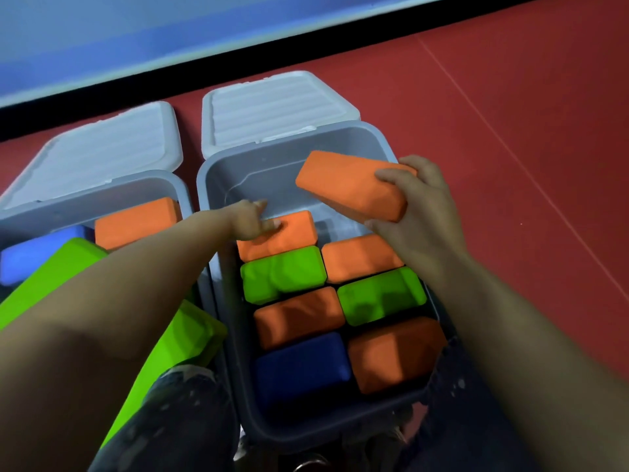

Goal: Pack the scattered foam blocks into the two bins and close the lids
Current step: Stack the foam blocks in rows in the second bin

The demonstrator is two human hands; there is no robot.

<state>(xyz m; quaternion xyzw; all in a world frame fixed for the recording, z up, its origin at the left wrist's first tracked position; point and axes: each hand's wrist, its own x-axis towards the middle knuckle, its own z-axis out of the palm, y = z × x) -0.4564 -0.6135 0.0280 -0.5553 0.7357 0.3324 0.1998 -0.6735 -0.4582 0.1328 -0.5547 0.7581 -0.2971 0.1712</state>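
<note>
while the right hand (418, 212) grasps a tilted orange foam block (350, 185) above the far right corner of the right grey plastic bin (218, 185), item not yet seated. left hand (253, 219): fingers extended, pressing the farthest orange block of the left column (279, 235); released, grasping nothing. contents of this bin: two columns of orange, green and one blue foam block (301, 366), with free floor at the far end. left grey bin (102, 202), just beside: orange, blue and large green foam blocks (51, 277), the green ones standing above the rim. both white ribbed lids (272, 107) open, lying back on the red floor (510, 97). handling note, as judgement: level the held block, lower it into the gap behind the right column, press flat so the lid may shut.
</note>
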